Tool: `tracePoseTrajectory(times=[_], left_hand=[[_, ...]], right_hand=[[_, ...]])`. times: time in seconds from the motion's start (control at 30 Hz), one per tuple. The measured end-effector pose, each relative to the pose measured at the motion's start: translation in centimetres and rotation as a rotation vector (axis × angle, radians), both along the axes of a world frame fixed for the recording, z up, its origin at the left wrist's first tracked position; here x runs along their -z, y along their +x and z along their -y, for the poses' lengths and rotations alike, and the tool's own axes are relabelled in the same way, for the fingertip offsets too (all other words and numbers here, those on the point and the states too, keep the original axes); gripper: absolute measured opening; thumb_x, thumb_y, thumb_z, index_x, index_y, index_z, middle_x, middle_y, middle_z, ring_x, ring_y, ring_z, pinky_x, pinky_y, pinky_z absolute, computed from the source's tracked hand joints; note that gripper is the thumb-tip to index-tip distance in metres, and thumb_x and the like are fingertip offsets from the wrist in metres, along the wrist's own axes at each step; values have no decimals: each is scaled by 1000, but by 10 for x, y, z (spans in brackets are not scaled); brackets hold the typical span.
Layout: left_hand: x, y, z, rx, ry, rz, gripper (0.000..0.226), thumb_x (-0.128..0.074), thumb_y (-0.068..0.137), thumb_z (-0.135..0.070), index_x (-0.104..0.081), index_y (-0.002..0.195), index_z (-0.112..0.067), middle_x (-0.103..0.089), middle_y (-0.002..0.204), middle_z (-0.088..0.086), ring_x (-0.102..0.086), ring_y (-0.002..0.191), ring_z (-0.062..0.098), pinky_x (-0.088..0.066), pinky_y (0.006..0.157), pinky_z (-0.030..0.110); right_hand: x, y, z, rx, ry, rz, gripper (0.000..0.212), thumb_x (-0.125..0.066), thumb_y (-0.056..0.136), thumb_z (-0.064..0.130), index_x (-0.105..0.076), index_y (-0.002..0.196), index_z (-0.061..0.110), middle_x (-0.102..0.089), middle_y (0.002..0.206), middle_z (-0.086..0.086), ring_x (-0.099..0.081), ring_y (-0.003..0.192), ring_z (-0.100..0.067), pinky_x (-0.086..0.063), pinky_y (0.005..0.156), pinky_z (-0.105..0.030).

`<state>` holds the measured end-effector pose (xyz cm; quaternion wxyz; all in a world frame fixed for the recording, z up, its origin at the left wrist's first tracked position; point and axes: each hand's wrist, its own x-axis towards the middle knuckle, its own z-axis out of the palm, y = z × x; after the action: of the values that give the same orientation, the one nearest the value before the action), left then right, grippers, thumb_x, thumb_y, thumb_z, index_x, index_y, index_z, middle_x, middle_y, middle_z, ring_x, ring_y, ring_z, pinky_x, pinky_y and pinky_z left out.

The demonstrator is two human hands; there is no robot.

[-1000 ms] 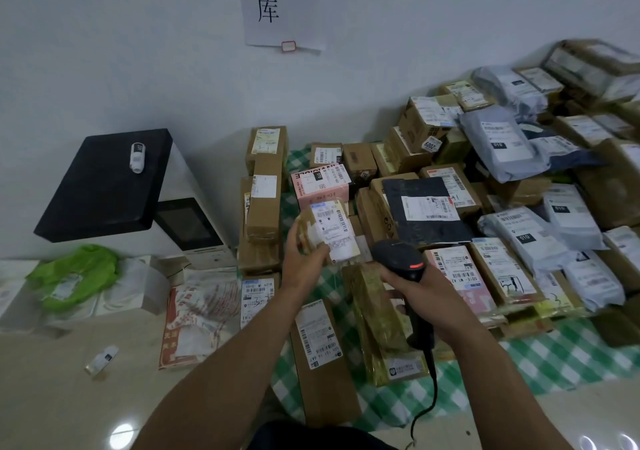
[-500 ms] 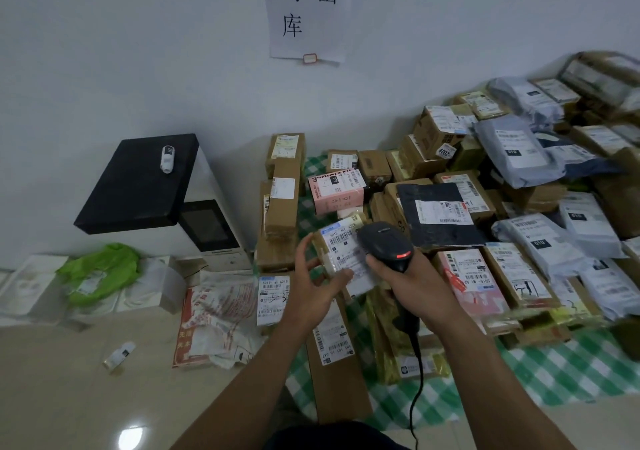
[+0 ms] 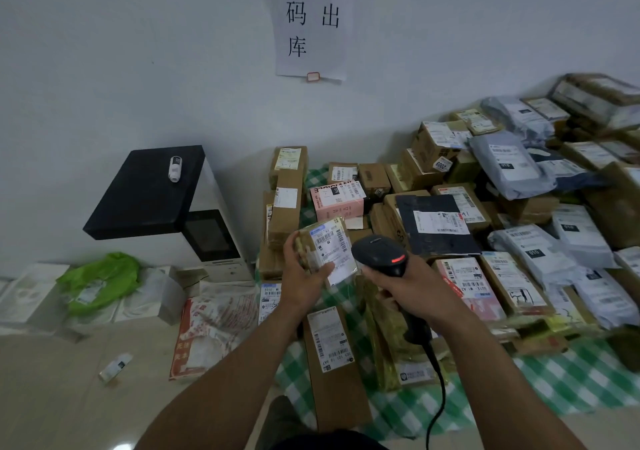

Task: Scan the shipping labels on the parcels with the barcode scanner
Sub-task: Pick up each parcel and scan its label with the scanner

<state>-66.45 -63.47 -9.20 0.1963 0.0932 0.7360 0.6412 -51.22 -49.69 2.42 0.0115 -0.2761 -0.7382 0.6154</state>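
Observation:
My left hand (image 3: 302,278) grips a small brown parcel (image 3: 308,241) by its left and lower edges, its white shipping label (image 3: 331,248) facing up. My right hand (image 3: 419,285) holds a black corded barcode scanner (image 3: 381,254) right beside the parcel's right edge; a red light glows on the scanner's head. Its cable (image 3: 437,397) hangs down toward me. Below the hands lies a long brown box (image 3: 332,377) with a label, next to a yellowish wrapped parcel (image 3: 384,338).
Many labelled boxes and grey mailer bags (image 3: 509,165) are piled on a green checked cloth (image 3: 571,384) to the right. A pink box (image 3: 337,200) and a black parcel (image 3: 433,224) lie behind the hands. A black-topped white machine (image 3: 156,190) stands left, with bags on the floor.
My left hand turned the small parcel flatter and took a firmer grip on it, and the scanner closed in on its right edge. The camera tilted up a little.

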Motion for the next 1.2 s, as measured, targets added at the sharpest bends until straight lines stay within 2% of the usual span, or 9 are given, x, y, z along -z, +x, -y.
tracePoseTrajectory(times=[0.13,0.23,0.3,0.5,0.9,1.0,1.1,1.13,1.2], left_hand=[[7,-8,-6,-20,-43,-55,97,-84,80,0,-27,153,-28,-57,132,-5,-59,127,18,-57,99,40],[9,-9,-7,-23,-56,-105,97,-85,79,2,-27,154,-22,-55,124,-16,-56,126,13,-52,102,34],[9,-9,-8,-17,-54,-128,97,-84,79,3,-27,154,-19,-53,121,-22,-55,126,11,-50,99,27],[8,-6,-4,-19,-58,-165,95,-83,80,4,-28,154,-17,-49,126,-12,-49,124,7,-44,77,-1],[13,-9,1,-25,-35,-107,93,-82,82,3,-27,145,-38,-57,138,-2,-57,130,14,-55,82,14],[8,-7,5,-10,-38,-77,91,-81,84,1,-27,145,-40,-57,133,-7,-57,124,11,-55,77,11],[-1,-4,18,-27,2,2,88,-78,89,-5,-29,155,-37,-60,132,-8,-63,113,8,-59,72,17],[-1,-3,27,-36,19,27,82,-76,91,-7,-35,152,-42,-63,130,-7,-67,109,7,-61,72,22],[2,-1,47,-48,2,56,56,-72,96,-15,-53,126,-59,-71,125,-4,-73,103,11,-63,81,35]], right_hand=[[-2,-2,4,-38,11,64,16,-72,97,33,-69,113,31,-79,92,-3,-68,64,-2,-50,57,-15],[-2,-1,8,-66,22,79,15,-72,97,33,-70,112,30,-79,88,-4,-69,66,-2,-51,58,-15],[0,-2,9,-78,41,86,17,-72,97,35,-70,113,30,-79,88,-4,-70,68,-6,-53,62,-20],[2,-3,7,-125,48,95,22,-72,96,38,-64,116,42,-79,87,1,-72,73,-6,-56,70,-25],[6,-8,8,-145,17,108,26,-72,97,36,-63,122,40,-79,89,-2,-71,70,-5,-56,70,-28],[8,-10,9,-123,-9,95,25,-72,97,35,-65,121,36,-79,90,-3,-72,70,-7,-55,70,-28],[13,-11,8,-122,-6,83,25,-72,97,36,-65,121,39,-79,91,5,-73,73,-10,-56,73,-32],[14,-12,7,-123,-8,79,26,-72,97,37,-64,121,41,-79,92,8,-74,74,-11,-56,73,-31],[18,-14,8,-121,-24,83,27,-72,96,38,-63,122,44,-79,93,12,-73,75,-10,-55,72,-29]])
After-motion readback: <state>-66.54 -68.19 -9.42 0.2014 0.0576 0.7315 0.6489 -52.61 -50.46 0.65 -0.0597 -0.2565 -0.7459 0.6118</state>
